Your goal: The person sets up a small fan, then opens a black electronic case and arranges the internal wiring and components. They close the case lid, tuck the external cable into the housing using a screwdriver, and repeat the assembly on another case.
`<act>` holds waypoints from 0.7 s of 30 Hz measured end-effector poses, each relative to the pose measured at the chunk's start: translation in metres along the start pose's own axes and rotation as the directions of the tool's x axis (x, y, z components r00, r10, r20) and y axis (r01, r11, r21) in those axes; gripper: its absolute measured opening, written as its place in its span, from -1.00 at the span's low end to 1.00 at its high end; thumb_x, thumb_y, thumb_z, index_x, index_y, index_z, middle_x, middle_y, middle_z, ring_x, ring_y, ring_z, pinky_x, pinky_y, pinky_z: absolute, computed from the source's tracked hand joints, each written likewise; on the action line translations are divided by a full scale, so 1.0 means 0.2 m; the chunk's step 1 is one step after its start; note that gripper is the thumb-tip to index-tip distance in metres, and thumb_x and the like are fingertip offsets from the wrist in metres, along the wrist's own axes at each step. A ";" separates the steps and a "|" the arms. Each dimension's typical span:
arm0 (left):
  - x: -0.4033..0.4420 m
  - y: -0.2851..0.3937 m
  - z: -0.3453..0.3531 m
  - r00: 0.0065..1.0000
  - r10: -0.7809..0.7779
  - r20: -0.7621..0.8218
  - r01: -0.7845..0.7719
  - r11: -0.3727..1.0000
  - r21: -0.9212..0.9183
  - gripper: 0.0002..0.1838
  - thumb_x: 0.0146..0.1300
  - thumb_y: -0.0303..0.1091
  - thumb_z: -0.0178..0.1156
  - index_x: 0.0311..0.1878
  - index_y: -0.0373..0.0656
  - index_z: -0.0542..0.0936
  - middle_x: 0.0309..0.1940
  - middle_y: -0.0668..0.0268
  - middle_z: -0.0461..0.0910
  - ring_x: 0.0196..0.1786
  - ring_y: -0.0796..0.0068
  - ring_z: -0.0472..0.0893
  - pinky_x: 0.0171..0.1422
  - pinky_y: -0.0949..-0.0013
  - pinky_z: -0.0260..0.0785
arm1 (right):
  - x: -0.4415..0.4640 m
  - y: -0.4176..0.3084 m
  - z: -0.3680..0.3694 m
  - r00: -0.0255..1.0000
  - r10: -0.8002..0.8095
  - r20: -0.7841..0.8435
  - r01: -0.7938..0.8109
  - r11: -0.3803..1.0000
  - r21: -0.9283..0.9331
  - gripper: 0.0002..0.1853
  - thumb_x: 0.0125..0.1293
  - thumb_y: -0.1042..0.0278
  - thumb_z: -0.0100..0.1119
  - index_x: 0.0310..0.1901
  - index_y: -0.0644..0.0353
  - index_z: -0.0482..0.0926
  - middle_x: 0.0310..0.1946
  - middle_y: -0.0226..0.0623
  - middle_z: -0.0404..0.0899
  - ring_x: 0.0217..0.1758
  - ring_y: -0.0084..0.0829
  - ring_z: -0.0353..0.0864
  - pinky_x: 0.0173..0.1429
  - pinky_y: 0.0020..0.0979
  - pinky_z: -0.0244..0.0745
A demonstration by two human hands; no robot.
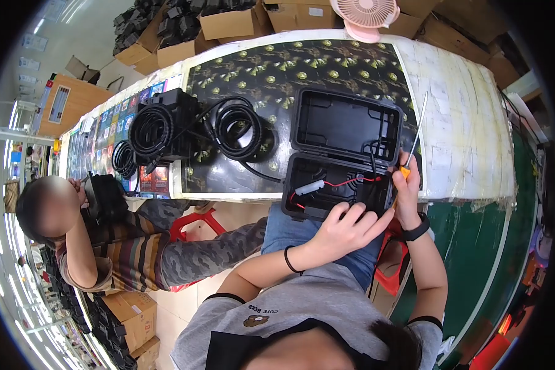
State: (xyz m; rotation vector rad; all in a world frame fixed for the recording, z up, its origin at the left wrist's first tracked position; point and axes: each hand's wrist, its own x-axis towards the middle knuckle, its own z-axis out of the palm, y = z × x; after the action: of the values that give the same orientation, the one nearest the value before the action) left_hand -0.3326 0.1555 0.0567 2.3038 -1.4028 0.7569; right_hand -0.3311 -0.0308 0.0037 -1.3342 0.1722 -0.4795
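An open black plastic box sits at the table's front edge, its hinged lid laid back. Inside the lower half are a thin red wire and a pale grey cylindrical part. My left hand lies over the box's front wall, fingers bent over the rim near the right corner. At the box's right side, my right hand is closed around the orange handle of a screwdriver. Its long metal shaft points up and away. What the left fingertips touch is partly hidden.
Coiled black hoses lie left of the box, beside another black box. A pink fan stands at the far edge, with cardboard boxes behind. A seated co-worker at left holds a black case.
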 end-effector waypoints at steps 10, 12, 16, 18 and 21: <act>-0.01 0.00 0.02 0.993 -0.026 -0.118 0.033 0.998 0.059 -0.57 0.10 -0.26 0.17 0.09 0.18 0.66 -0.44 0.53 0.29 -0.24 0.66 0.46 -0.16 0.55 0.21 | 0.00 -0.08 -0.01 0.967 0.246 0.060 -0.246 0.969 -0.006 -0.53 0.34 0.34 0.27 0.21 0.17 0.34 -0.10 -0.50 0.42 -0.08 -0.66 0.39 0.04 -0.59 0.34; -0.01 -0.01 0.03 0.989 -0.005 -0.147 0.015 0.998 0.064 -0.58 0.10 -0.26 0.16 0.08 0.16 0.67 -0.46 0.54 0.27 -0.30 0.69 0.44 -0.21 0.59 0.20 | 0.01 -0.06 -0.04 0.964 0.240 0.115 -0.241 0.970 -0.006 -0.47 0.34 0.30 0.28 0.28 0.18 0.32 -0.07 -0.49 0.45 -0.05 -0.64 0.42 0.08 -0.56 0.35; -0.01 -0.03 0.06 0.968 0.038 -0.247 -0.015 0.996 0.093 -0.60 0.10 -0.28 0.15 0.04 0.12 0.69 -0.50 0.56 0.26 -0.39 0.72 0.41 -0.29 0.62 0.15 | 0.01 -0.02 -0.07 0.971 0.222 0.093 -0.217 0.975 -0.054 -0.39 0.36 0.19 0.28 0.34 0.22 0.30 0.05 -0.43 0.46 0.04 -0.59 0.43 0.17 -0.51 0.34; -0.02 -0.03 0.07 0.971 0.021 -0.238 -0.007 0.998 0.060 -0.66 0.13 -0.33 0.15 0.01 0.01 0.66 -0.48 0.50 0.32 -0.32 0.62 0.46 -0.22 0.58 0.25 | 0.02 -0.01 -0.07 0.972 0.217 0.091 -0.213 0.976 -0.052 -0.36 0.37 0.18 0.26 0.38 0.23 0.27 0.10 -0.40 0.46 0.08 -0.57 0.43 0.20 -0.49 0.34; -0.03 -0.03 0.08 0.962 0.018 -0.271 -0.010 1.000 0.029 -0.69 0.14 -0.34 0.14 -0.03 -0.01 0.66 -0.49 0.51 0.32 -0.34 0.63 0.45 -0.23 0.58 0.24 | 0.02 -0.02 -0.06 0.974 0.213 0.080 -0.208 0.975 -0.075 -0.36 0.37 0.16 0.25 0.38 0.24 0.27 0.10 -0.39 0.47 0.08 -0.57 0.43 0.20 -0.49 0.34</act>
State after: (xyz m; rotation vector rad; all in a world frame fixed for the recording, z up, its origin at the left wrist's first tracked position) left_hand -0.3240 0.1536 0.0402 2.1139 -1.2924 1.0572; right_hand -0.3331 -0.0446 0.0061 -1.3814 0.2561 -0.2372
